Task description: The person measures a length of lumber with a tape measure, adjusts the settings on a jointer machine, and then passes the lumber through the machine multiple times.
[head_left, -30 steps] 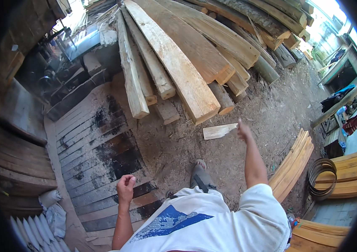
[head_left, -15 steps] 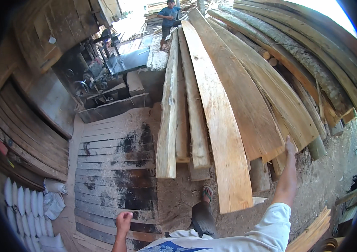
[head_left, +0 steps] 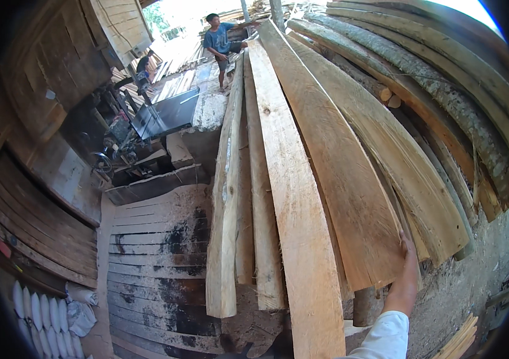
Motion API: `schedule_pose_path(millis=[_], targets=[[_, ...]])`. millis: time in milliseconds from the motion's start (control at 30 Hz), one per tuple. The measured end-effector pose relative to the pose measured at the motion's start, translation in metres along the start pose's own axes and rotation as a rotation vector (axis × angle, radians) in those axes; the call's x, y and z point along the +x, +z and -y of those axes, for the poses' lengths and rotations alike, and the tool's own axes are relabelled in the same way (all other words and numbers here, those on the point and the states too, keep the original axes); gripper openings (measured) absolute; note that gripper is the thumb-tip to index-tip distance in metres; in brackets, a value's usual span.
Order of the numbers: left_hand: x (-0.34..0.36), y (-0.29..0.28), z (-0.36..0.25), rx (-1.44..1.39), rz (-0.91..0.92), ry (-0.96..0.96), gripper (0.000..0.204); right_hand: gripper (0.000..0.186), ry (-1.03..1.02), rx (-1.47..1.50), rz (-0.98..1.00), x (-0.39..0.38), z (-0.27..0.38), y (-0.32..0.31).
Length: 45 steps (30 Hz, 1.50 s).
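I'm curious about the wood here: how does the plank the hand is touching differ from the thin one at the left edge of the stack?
The wide plank under the right hand is broad, smooth-faced and warm brown. The thin plank is much narrower, paler, and carries grey-white patches. The wide plank's near end sits further from the camera than the thin plank's, which reaches lower in the picture. Both are long sawn boards lying lengthwise in one stack.

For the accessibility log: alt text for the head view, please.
The person's right hand rests flat on the end of a wide sawn plank in a sloping stack of long boards. A dark slatted wooden floor lies to the left; another person sits far off at the stack's top.
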State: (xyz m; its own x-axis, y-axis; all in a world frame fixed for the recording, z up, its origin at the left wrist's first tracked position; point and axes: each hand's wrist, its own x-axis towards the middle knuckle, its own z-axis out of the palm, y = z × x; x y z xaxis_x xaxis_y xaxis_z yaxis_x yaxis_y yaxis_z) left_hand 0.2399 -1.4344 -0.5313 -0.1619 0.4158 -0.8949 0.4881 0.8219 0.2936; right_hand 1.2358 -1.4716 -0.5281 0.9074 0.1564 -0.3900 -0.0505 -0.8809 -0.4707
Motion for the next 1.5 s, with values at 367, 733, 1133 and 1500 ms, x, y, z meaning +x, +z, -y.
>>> schedule_pose_path(millis=[367,733,1133,1500], targets=[[0.058,0.007,-0.122,0.135,0.008,0.084,0.03,0.067,-0.152,-0.055,-0.209,-0.203,0.075,0.02],[0.052,-0.011,-0.105,0.08,0.316,0.505,0.032,0.014,-0.827,0.388,-0.196,-0.464,0.109,0.088],[0.136,-0.213,0.119,-0.529,-0.223,-0.255,0.049,0.035,-0.563,-0.108,0.184,-0.617,-0.017,0.172],[0.148,-0.106,-0.015,-0.326,0.089,0.101,0.053,0.036,-0.483,0.059,0.045,-0.565,-0.026,0.167]])
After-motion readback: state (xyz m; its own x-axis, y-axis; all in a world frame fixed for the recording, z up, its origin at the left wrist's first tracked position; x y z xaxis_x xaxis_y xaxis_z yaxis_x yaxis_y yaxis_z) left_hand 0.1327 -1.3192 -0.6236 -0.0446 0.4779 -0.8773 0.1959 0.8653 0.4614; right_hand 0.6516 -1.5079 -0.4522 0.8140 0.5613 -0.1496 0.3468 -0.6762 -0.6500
